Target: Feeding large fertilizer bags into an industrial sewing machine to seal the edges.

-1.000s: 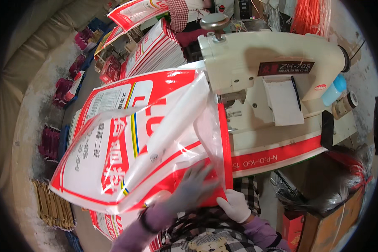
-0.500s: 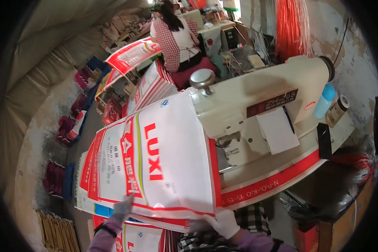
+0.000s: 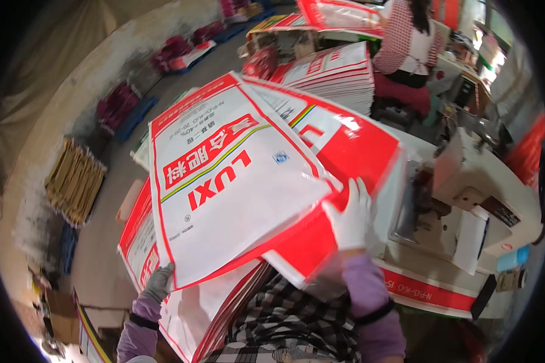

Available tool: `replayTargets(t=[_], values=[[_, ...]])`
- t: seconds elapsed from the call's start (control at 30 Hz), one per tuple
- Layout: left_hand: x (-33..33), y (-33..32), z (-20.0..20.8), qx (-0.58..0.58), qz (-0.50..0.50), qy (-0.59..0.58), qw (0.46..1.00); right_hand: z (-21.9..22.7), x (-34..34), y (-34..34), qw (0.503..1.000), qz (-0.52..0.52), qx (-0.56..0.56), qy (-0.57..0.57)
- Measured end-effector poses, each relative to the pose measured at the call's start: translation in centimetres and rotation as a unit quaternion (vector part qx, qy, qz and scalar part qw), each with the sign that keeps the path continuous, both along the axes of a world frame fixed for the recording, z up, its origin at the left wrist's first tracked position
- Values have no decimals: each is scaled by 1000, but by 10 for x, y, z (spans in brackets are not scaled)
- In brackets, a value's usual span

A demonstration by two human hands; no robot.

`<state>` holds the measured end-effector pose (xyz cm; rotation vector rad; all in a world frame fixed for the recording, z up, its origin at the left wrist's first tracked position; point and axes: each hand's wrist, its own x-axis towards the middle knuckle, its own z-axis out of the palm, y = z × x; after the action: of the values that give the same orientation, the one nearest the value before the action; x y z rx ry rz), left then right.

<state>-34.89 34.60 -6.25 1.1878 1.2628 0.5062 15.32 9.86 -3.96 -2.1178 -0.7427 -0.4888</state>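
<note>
A white and red woven sack (image 3: 224,224) with a thin yellow-green stripe lies slanted across the pile before me. At its near-left corner, my left hand (image 3: 157,284), in a grey glove, is closed on the edge. My right hand (image 3: 352,218), white-gloved, rests on another red and white sack (image 3: 369,154) beneath, beside the top sack's right corner. Its fingers are stretched out and the thumb stands apart. Below the left hand, a stack of similar sacks (image 3: 191,308) shows its layered edges at my checkered lap.
A cream sewing machine (image 3: 496,199) stands at the right, with a white paper hanging on it and a blue bottle (image 3: 513,258) nearby. Farther back, a person (image 3: 406,54) sits by a sack pile (image 3: 339,75). Brown bundles (image 3: 75,181) and purple bundles (image 3: 116,107) line the left wall.
The view has swung left, so the sewing machine now sits farther right. The top sack has moved away from the machine and turned. My right hand has shifted from its near edge to its right corner.
</note>
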Motion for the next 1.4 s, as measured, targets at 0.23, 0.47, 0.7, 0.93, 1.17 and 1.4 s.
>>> replayTargets(t=[0.23,0.47,0.7,0.93,1.17,1.4], values=[[-242,-138,44,87,277,99,952,32,-182,69,852,509,-65,-107],[-246,-263,-24,-92,366,-70,923,-136,-208,68,897,310,-169,268],[-174,-235,-57,-187,289,70,936,-235,-211,50,941,202,-251,103],[237,-186,52,441,-429,121,779,-158,-189,-20,895,219,-241,304],[387,-172,-17,513,-609,111,595,-14,-135,-123,847,355,-26,396],[385,-188,27,110,-526,-54,842,-18,-47,-131,868,193,117,442]])
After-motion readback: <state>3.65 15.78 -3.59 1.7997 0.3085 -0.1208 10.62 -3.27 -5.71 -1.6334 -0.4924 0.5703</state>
